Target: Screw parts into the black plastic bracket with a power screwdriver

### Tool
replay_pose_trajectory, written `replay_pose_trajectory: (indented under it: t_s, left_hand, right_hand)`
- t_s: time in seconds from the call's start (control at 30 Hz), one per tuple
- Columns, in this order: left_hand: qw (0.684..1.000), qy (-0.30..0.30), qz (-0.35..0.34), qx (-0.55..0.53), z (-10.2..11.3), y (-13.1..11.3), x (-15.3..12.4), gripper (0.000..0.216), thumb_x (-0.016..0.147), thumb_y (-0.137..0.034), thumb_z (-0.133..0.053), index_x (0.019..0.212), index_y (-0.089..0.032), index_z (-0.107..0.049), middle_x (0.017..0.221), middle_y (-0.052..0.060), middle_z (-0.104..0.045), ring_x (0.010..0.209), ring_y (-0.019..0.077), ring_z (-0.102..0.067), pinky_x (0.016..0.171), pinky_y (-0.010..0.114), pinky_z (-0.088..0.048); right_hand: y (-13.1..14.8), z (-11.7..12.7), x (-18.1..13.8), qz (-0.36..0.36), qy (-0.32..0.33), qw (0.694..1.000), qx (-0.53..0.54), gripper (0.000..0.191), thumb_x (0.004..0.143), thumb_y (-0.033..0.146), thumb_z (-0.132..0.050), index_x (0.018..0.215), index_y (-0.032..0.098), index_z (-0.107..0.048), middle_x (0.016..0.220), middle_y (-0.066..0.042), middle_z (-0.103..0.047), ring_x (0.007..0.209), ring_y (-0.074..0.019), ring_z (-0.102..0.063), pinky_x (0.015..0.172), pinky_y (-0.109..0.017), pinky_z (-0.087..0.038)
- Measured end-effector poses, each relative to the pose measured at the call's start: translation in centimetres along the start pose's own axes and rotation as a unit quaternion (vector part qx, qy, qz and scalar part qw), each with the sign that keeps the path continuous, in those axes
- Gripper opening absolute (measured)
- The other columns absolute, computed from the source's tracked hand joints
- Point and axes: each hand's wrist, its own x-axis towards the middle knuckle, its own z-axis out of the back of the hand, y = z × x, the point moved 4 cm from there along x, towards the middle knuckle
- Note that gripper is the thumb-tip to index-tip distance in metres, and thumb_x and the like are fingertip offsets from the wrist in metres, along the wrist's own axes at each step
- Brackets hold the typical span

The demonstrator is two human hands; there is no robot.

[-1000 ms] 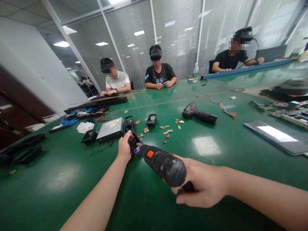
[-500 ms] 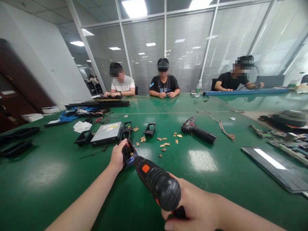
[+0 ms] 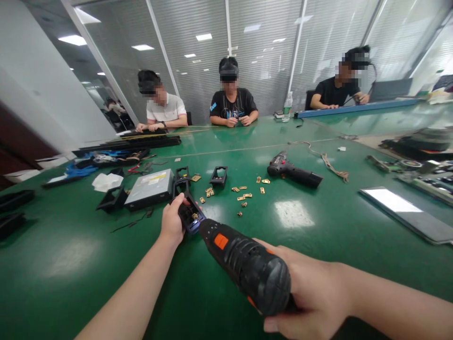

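Nearby, the right hand [image 3: 311, 285] wraps its grip round a driver [image 3: 247, 264], the nose angled left and away toward a black frame [image 3: 191, 210]; whether the tip touches is hidden. The left hand [image 3: 172, 222] pinches the frame by its left side, likely to steady it. Just beyond, a silver box [image 3: 150, 186] crowds that hand's far left, while brass plates [image 3: 247, 195] lie loose to the right, probably for easy reach. Farther right rests a second driver [image 3: 294, 174]; co-workers [image 3: 233, 105] sit across the tabletop [image 3: 226, 141].
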Motion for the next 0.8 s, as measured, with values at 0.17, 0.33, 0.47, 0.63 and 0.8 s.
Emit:
replay_pose_trajectory:
  t_s: [0.17, 0.33, 0.47, 0.63, 0.8]
  left_hand:
    - [1.0, -0.005, -0.004, 0.001, -0.2, -0.1, -0.1, 0.042, 0.072, -0.054, -0.083, 0.074, -0.019, -0.061, 0.074, 0.008, -0.076, 0.065, 0.0284, -0.075, 0.061, 0.04, -0.062]
    - [1.0, -0.005, -0.002, -0.004, -0.1, 0.0, -0.1, 0.043, 0.073, -0.056, -0.083, 0.074, -0.019, -0.061, 0.074, 0.008, -0.076, 0.065, 0.0291, -0.075, 0.06, 0.041, -0.062]
    - [1.0, -0.006, 0.003, -0.016, -0.2, 0.2, -0.1, 0.044, 0.073, -0.056, -0.084, 0.075, -0.019, -0.061, 0.074, 0.007, -0.074, 0.067, 0.029, -0.075, 0.063, 0.042, -0.063]
    - [1.0, -0.013, 0.007, -0.025, -0.2, 0.3, -0.1, 0.045, 0.071, -0.056, -0.086, 0.075, -0.019, -0.061, 0.071, 0.006, -0.072, 0.069, 0.0293, -0.076, 0.065, 0.042, -0.063]
    - [0.999, -0.017, 0.003, -0.028, -0.3, 0.4, 0.0, 0.046, 0.07, -0.057, -0.086, 0.074, -0.019, -0.06, 0.071, 0.005, -0.072, 0.067, 0.0277, -0.075, 0.064, 0.041, -0.063]
  right_hand:
    - [0.8, 0.4, 0.5, 0.024, -0.022, 0.999, 0.007, 0.012, 0.091, 0.026, -0.066, 0.086, 0.02, -0.057, 0.08, 0.0, -0.065, 0.08, -0.0157, -0.055, 0.076, -0.027, -0.049]
    - [0.9, 0.6, 0.6, 0.022, -0.035, 0.999, 0.023, 0.013, 0.091, 0.021, -0.067, 0.085, 0.022, -0.056, 0.076, 0.002, -0.058, 0.074, -0.0142, -0.054, 0.082, -0.029, -0.05]
    - [1.0, 0.6, 0.3, 0.002, -0.024, 1.0, 0.013, 0.012, 0.093, 0.02, -0.066, 0.086, 0.023, -0.056, 0.078, 0.0, -0.061, 0.088, -0.0189, -0.062, 0.09, -0.035, -0.05]
    - [1.2, 0.7, 0.0, -0.013, -0.016, 1.0, -0.002, 0.01, 0.092, 0.02, -0.067, 0.088, 0.022, -0.058, 0.088, -0.004, -0.065, 0.093, -0.0197, -0.062, 0.084, -0.033, -0.05]
    - [1.4, 0.8, 0.2, -0.01, -0.019, 1.0, 0.01, 0.013, 0.089, 0.017, -0.069, 0.089, 0.021, -0.058, 0.082, 0.001, -0.06, 0.084, -0.0158, -0.06, 0.082, -0.029, -0.048]
